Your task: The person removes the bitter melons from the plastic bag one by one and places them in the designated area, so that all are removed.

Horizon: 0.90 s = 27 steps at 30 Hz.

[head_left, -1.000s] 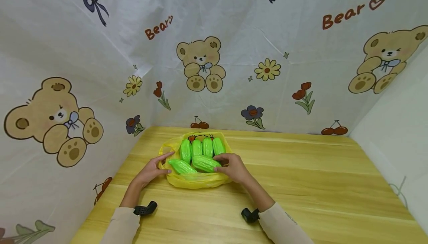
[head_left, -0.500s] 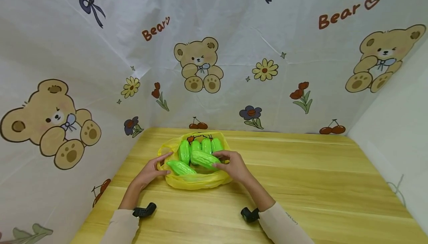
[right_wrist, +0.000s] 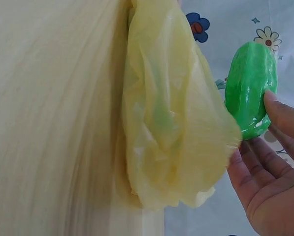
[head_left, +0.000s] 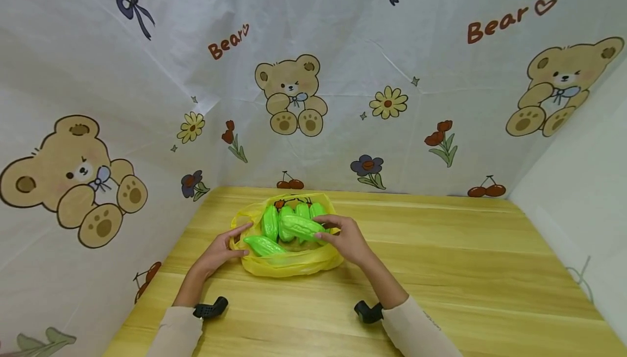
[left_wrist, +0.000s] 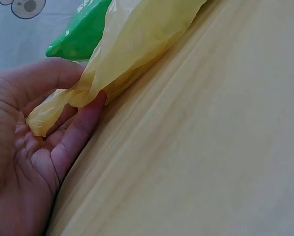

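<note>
A thin yellow plastic bag [head_left: 294, 268] lies with its mouth open on the table, several glossy, ridged green bitter melons inside. My right hand [head_left: 350, 241] pinches the right end of one bitter melon [head_left: 300, 227] between thumb and fingers, holding it over the others. In the right wrist view that bitter melon [right_wrist: 250, 86] shows above the bag's edge. My left hand [head_left: 219, 252] holds the bag's left side; the left wrist view shows the yellow film [left_wrist: 87, 86] between thumb and fingers. Another bitter melon [head_left: 264, 246] lies at the bag's front left, and a row [head_left: 270, 222] stands behind.
The wooden table [head_left: 441, 259] stretches away to the right of the bag. A white sheet with printed bears [head_left: 293, 96] walls off the back and left. A pale cord [head_left: 583, 278] hangs near the right edge.
My right hand has raised its bitter melon from among the others and moved it slightly back, so it now overlaps the rear row. My left hand keeps its place on the bag.
</note>
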Available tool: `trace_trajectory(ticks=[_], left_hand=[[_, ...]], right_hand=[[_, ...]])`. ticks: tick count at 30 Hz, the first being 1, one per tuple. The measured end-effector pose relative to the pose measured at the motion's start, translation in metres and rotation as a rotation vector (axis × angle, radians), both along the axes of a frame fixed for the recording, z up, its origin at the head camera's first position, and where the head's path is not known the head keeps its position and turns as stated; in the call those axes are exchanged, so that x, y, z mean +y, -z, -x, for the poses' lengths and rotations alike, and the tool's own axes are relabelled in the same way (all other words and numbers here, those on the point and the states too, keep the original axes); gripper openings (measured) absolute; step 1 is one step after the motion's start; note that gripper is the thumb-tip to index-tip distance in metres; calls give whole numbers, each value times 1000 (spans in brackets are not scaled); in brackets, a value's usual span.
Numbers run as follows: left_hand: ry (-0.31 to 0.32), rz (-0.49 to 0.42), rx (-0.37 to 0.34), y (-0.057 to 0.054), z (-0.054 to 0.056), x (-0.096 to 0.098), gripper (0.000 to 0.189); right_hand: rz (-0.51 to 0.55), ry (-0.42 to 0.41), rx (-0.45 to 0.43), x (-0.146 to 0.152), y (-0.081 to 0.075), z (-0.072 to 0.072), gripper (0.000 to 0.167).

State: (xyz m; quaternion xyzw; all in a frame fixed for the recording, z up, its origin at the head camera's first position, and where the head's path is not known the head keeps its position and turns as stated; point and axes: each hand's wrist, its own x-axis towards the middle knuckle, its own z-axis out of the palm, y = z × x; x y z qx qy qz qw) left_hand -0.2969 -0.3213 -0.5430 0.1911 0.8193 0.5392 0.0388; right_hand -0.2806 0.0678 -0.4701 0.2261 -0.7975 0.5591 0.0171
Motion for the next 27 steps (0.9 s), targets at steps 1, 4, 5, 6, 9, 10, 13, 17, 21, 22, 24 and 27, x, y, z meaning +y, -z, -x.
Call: trace_trajectory(ticks=[1,4,5,6,9,10,13,17,21,22,24,27], left_hand=[[2,-1,2,0,0,0,75],[3,-12,1,-1,0,0,75],[1,-15,-2,-1,0,0,75],[3,-15,0,-1,0,-1,75],[5,-14,-3,-1,0,-1,75],[8,-13,-1,-1,0,-1,75],[13,-5,5,-1,-1,-2,74],[11,3,-1,-1,-1,-3,74],[4,5,-12,-1,0,-4,75],[5,5,-12,-1,0,-4,75],[6,4,-11,-1,0,-4,75],[14,-1,-5,0,0,-4,75]], right_hand=[[5,3,-3,1,-1,0,36],[21,10,-7,4,-6,0,36],[22,13,-7,5,-7,0,36],[22,16,-7,7,-9,0,36],[11,23,-7,12,-12,1,37],[9,25,-8,14,-14,1,37],[4,37,-2,21,-17,2,37],[7,56,17,31,-21,5,37],[18,70,32,43,-24,8,37],[19,74,36,46,-25,9,37],[22,85,34,52,-26,10,37],[22,104,30,60,-27,12,37]])
